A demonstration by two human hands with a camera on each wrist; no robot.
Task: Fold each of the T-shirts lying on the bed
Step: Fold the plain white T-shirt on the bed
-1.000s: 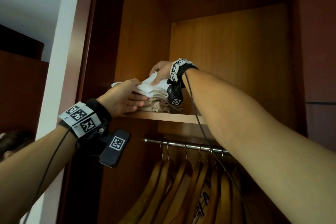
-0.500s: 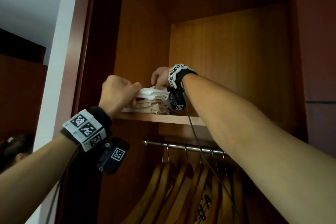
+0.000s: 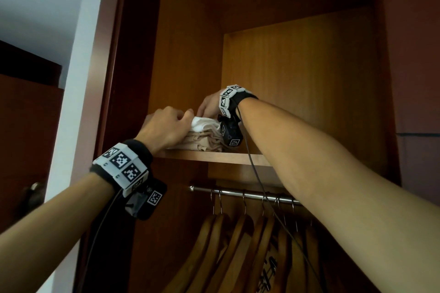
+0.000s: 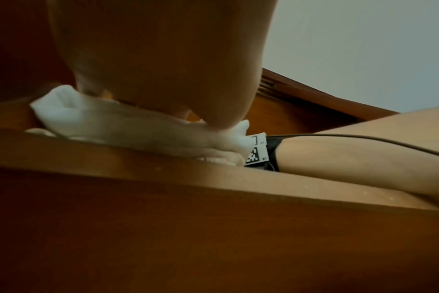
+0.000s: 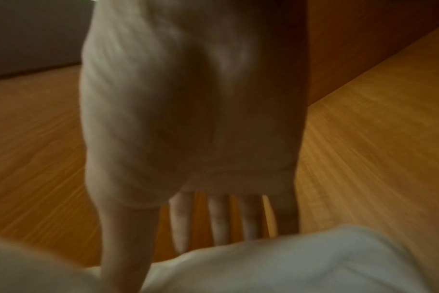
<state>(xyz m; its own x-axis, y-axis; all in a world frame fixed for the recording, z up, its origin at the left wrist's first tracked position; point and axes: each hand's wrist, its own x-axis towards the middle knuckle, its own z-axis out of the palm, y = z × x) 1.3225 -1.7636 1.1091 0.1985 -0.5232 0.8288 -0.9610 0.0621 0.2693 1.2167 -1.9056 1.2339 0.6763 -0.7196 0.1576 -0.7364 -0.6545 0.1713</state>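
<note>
A folded white T-shirt (image 3: 206, 123) lies on top of a folded beige T-shirt (image 3: 204, 144) on the wardrobe shelf (image 3: 214, 157). My left hand (image 3: 178, 122) is at the stack's left end, its curled fingers and thumb pinching the white shirt's edge. The left wrist view shows the palm (image 4: 163, 69) bearing down on the white cloth (image 4: 113, 123). My right hand (image 3: 208, 106) rests on the back of the stack. In the blurred right wrist view its straight, spread fingers (image 5: 221, 218) reach past the white shirt (image 5: 301, 261) towards the shelf board.
The stack sits in the shelf's left corner, against the wardrobe's side wall (image 3: 185, 54). The wooden back panel (image 3: 297, 78) stands behind it. Below the shelf a metal rail (image 3: 242, 194) carries several wooden hangers (image 3: 238, 245).
The stack went from being lifted in at the shelf edge to lying flat on the shelf. My left hand came out from under it and curled at its left end; my right hand lowered onto it.
</note>
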